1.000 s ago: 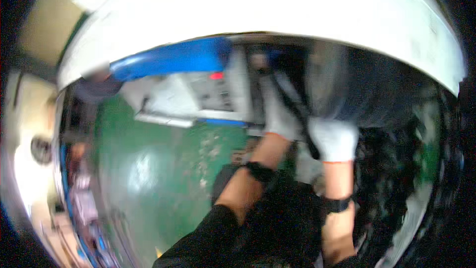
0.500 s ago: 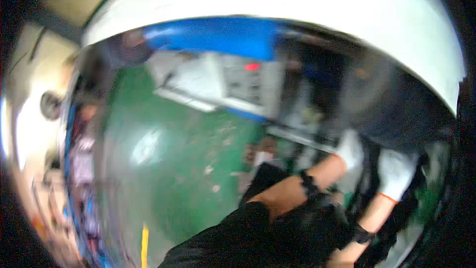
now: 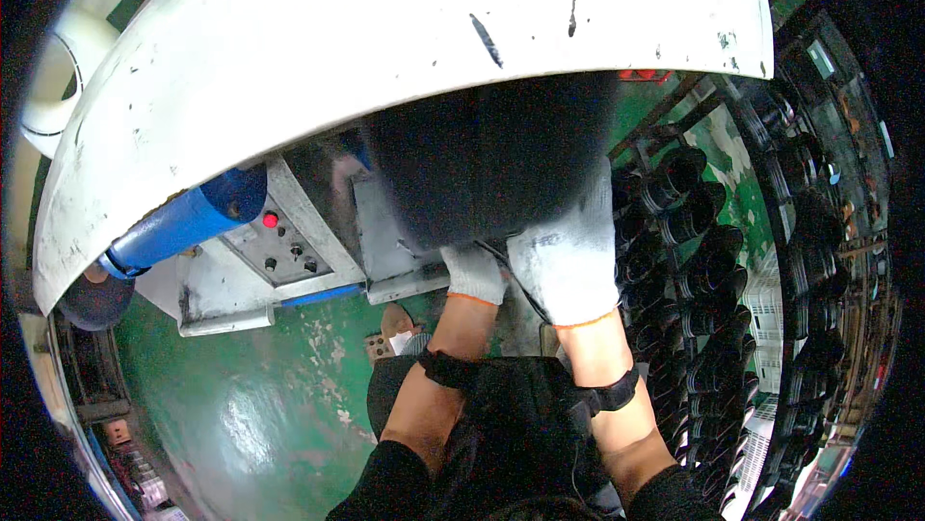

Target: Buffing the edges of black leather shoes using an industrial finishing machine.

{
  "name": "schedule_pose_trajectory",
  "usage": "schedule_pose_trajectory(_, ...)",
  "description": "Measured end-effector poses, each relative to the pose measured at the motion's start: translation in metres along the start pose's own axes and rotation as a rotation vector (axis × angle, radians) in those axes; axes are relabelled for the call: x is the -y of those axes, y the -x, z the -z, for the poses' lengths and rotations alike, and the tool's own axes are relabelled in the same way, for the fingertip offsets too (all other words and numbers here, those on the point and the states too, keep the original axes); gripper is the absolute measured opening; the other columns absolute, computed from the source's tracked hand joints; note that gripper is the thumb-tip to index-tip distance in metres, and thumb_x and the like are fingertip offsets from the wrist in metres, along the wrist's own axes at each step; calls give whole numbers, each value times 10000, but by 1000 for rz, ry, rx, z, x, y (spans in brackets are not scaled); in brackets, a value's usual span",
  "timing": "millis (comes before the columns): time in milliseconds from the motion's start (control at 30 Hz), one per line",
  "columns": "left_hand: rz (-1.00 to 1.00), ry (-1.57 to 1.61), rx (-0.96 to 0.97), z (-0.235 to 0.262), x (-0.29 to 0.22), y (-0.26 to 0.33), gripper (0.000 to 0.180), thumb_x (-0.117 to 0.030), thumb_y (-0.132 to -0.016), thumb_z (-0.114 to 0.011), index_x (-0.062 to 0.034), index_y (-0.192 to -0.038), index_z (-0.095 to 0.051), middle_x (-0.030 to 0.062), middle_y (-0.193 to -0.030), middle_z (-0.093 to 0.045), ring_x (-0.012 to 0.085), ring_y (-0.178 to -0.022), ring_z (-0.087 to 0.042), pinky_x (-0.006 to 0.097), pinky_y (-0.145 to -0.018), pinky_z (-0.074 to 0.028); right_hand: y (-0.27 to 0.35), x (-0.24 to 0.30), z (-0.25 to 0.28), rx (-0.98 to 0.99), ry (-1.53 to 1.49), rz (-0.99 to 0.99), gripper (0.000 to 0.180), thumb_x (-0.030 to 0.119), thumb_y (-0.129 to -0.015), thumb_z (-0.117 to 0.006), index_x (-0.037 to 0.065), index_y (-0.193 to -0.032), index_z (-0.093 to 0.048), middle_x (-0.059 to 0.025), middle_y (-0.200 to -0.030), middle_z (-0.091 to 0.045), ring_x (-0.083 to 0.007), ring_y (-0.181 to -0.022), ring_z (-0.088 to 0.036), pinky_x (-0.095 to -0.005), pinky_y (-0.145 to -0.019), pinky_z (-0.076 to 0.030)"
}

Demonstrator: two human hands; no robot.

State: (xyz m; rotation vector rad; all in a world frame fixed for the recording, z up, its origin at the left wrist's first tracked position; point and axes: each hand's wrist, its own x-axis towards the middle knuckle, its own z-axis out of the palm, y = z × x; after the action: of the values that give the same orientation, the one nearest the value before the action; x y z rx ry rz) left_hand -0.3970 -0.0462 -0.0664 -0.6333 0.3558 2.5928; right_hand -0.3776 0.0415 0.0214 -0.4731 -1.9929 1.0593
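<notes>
My left hand, in a white knitted glove with an orange cuff, reaches in under the lower edge of a large dark, soft-edged rounded thing. To its right is my right hand, gloved the same way, its back against or just below that dark thing's right side. The fingers of both hands are hidden by it, so I cannot make out what they hold, if anything. A thin dark cord or strip runs between the two gloves. Dark straps circle both forearms.
A big white stained hood arches over the work. At left are a blue cylinder with a dark disc and a grey control panel with a red button. Racks of dark curved parts stand at right. The floor is green.
The view has turned, so the hood and panel sit differently and the racks at right show clearly. My hands now appear nearer the middle, with the dark rounded thing over their fingers.
</notes>
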Motion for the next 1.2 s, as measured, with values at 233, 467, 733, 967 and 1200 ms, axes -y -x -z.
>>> schedule_pose_trajectory(233, 21, 53, 319, 35, -38, -13, 630, -518, -957, -378, -69, -1400, -380, 134, -1408, -429, 350, -1234, -456, 490, -1050, -367, 75, 32, -9, -3, -954, -530, 526, 499, -850, -479, 31, -1071, -574, -81, -1019, -511, -222, -947, -486, -326, -986, -404)
schedule_pose_trajectory(467, 452, 250, 663, 23, -20, 23, 864, -689, -894, -285, -9, -1427, -293, 214, -1430, -372, 388, -1286, -400, 488, -1099, -306, 103, 92, 13, 64, -1652, -980, 765, 616, -911, -396, -10, -1349, -431, -146, -1402, -451, -247, -1295, -422, -324, -1097, -314)
schedule_pose_trajectory(733, 651, 24, 518, -12, -28, 109, 955, -803, -803, -274, -43, -1373, -376, 220, -1309, -493, 417, -1138, -520, 567, -984, -418, 154, 135, 53, 7, -1255, -794, 402, 221, -987, -456, 8, -1327, -459, -83, -1285, -549, -184, -1162, -521, -310, -1029, -384)
schedule_pose_trajectory(967, 516, -475, 538, -60, 37, 205, 919, -814, -781, -355, -36, -1255, -474, 153, -1095, -605, 325, -961, -599, 461, -847, -513, 183, 142, 206, 327, 7, -627, 248, 234, -936, -564, 47, -1074, -649, -8, -899, -593, -61, -789, -484, -264, -689, -426)
schedule_pose_trajectory(1200, 965, -590, 1005, -3, 118, 266, 610, -440, -980, -380, -83, -1458, -249, 150, -1392, -403, 291, -1233, -452, 437, -1014, -398, 269, 174, 380, -99, 724, -120, 189, 139, -859, -483, 52, -1001, -570, -198, -826, -585, -389, -783, -591, -433, -685, -465)
